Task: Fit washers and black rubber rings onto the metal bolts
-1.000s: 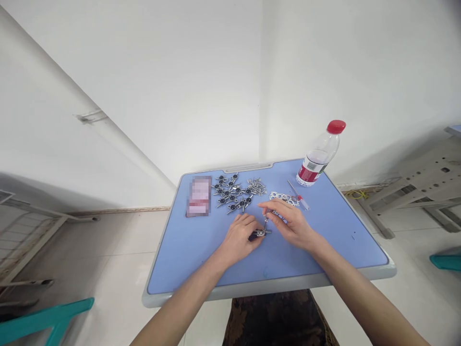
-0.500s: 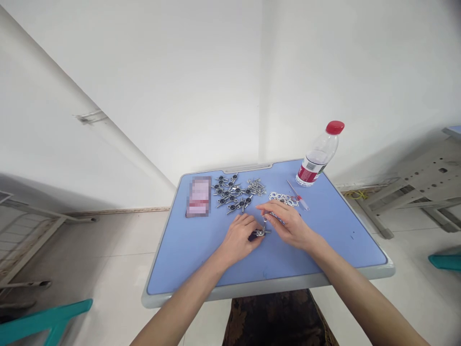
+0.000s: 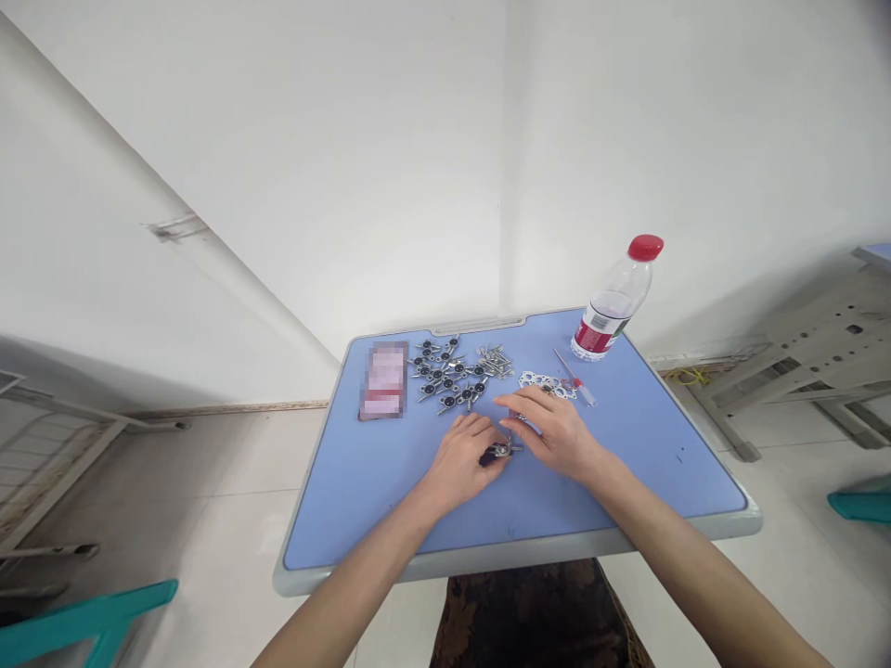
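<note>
Just below the frame's centre, the left hand gripped a small black-and-metal part at the blue counter. Beside it, the right hand was curled around a slim metal tool that reached down to the part; whether its fingers were closed tightly on the mostly hidden tool was unclear. Higher up lay similar black-capped parts, loose screws and perforated plates. Farther right stood a red-capped bottle.
</note>
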### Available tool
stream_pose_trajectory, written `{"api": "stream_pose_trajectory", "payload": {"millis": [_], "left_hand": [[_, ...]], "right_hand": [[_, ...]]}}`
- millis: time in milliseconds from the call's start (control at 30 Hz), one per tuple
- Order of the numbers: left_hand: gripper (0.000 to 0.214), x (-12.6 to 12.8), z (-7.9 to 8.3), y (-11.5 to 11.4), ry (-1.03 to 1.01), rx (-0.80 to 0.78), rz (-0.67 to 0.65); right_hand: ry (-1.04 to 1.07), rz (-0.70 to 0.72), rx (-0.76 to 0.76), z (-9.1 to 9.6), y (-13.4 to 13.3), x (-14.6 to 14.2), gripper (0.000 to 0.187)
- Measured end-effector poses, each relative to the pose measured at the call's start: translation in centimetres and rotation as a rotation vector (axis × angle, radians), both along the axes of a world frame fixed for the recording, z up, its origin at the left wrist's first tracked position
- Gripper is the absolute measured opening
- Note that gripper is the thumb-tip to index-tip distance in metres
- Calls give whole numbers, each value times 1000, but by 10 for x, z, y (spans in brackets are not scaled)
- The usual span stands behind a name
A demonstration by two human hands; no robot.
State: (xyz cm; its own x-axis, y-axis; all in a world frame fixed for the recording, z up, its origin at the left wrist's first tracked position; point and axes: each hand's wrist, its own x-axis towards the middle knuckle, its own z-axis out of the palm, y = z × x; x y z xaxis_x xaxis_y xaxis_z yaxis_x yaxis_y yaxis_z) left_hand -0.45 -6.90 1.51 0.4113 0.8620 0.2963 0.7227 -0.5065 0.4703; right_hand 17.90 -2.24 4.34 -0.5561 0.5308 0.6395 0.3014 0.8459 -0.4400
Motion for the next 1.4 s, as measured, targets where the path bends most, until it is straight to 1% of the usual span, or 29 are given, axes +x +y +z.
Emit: {"api": "stream_pose_trajectory", "payload": {"millis": [133,200,333,400,500,567,633,700,800,867,900,967,1033,1100,1167,1233,1333,1400], "left_hand": [[6,0,0,0,-16,-2,-7],[7,0,1,-1,-17,-5,-4],[9,1,2,-1,1,-12,7],[8,1,2,-1,8,-11,9],[6,0,2,-1,-1,-3,0],[7,0,1,-1,-7,-1,-1],[8,1,1,-1,-2,-1,5],[8,1,2,-1,7,0,7],[6,1,1,-1,5,4,3],[6,1,1,-1,-3,2,1],[6,0,1,-1,-3,-3,1],[7,0,1,-1,0,-10,7],[7,0,1,-1,6,-13,10],[7,0,2,-1,9,-12,10],[7,0,2,-1,7,-10,7],[7,0,3,-1,1,-8,7],[7,0,2,-1,0,-14,12],[8,0,2,-1,5,-17,13]], "right_hand": [[8,113,-126,2,-2,1,41],[28,99,-141,1,-2,0,40],[43,-23,-82,-1,-1,-1,32],[47,-9,-109,-1,-1,-2,36],[70,73,-170,0,-2,-2,40],[81,50,-149,-1,-2,-2,35],[78,-24,-107,-3,-1,-2,29],[66,-52,-98,-3,-1,-1,29],[68,37,-145,-2,-1,-1,37],[84,70,-154,-2,-2,-2,37],[89,53,-145,-2,-2,-2,35],[87,-30,-118,-3,-1,-3,28],[81,-94,-106,-3,-2,-3,25],[87,-70,-121,-2,-2,-2,30],[98,8,-145,-1,-2,-2,35],[107,39,-141,-1,-1,-2,35],[102,-53,-94,-4,0,-2,27],[87,-93,-81,-4,0,-2,27]]}}
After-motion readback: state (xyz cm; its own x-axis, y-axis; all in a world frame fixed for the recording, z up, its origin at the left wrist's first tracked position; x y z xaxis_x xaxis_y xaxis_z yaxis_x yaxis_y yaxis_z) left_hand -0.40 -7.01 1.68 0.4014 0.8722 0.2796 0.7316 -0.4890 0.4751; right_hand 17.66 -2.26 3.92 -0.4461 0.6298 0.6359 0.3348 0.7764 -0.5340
